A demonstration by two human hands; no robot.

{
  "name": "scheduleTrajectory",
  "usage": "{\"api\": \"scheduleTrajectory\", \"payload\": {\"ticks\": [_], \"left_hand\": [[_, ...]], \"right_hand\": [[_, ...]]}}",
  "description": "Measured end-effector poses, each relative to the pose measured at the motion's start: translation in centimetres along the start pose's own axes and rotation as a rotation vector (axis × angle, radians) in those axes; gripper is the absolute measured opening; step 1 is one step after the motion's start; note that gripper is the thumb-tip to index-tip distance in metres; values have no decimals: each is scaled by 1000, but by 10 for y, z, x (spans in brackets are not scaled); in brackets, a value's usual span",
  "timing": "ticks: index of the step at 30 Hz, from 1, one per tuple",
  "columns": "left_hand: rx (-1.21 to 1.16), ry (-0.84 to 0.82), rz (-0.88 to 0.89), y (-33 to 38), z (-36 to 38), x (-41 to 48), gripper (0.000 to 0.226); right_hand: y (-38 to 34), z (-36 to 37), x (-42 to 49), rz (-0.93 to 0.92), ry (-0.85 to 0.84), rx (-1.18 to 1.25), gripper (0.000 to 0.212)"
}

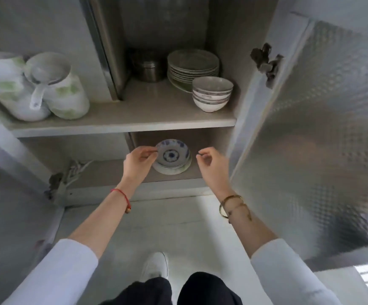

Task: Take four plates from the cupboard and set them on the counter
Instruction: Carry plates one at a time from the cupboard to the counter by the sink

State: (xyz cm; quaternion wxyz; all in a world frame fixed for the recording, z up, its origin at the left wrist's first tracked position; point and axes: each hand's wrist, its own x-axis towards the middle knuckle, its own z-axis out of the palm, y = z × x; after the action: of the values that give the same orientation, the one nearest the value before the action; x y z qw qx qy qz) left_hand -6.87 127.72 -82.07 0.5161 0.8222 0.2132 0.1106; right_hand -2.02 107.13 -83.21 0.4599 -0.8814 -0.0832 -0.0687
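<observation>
Currently my left hand point(138, 161) pinches the left rim of the blue-patterned plate point(172, 154), thumb and fingertips closed on its edge. This plate tops a small stack point(172, 171) on the lower shelf point(104, 172) of the open cupboard point(222, 40), directly ahead of both hands. My right hand point(211, 164) hovers just beside the stack's right edge, fingers loosely curled, holding nothing and touching nothing. The plates are round, so no long axis applies; each hand meets the rim from its own side. The stack sits between the hands, with the left one in contact and the right one near. Judgement: the right hand must close leftward onto the opposite rim before any lift. More plates point(193, 64) stand on the upper shelf point(134, 119)
</observation>
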Motion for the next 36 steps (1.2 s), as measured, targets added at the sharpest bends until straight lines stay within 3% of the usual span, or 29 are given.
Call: {"api": "scheduleTrajectory", "payload": {"ticks": [4,11,15,19,24,33,36], "left_hand": [[66,-15,-105,-52,26,55,30],[87,-50,-205,-146,68,145,30],[163,-31,-222,-183,80,175,47],[205,-52,-163,-198,91,195,51],[226,-124,-66,-199,106,205,40],[110,-27,-81,-200,114,201,38],[-67,-8,-114,-199,112,192,42]], "right_hand": [[50,56,43,194,-94,-30,21],[120,145,103,270,-283,-108,21],[145,184,125,177,-245,-114,4],[165,206,142,186,-231,-164,29],[177,213,153,157,-207,-224,31],[174,209,147,92,-163,-158,30],[166,204,141,87,-111,-72,30]]}}
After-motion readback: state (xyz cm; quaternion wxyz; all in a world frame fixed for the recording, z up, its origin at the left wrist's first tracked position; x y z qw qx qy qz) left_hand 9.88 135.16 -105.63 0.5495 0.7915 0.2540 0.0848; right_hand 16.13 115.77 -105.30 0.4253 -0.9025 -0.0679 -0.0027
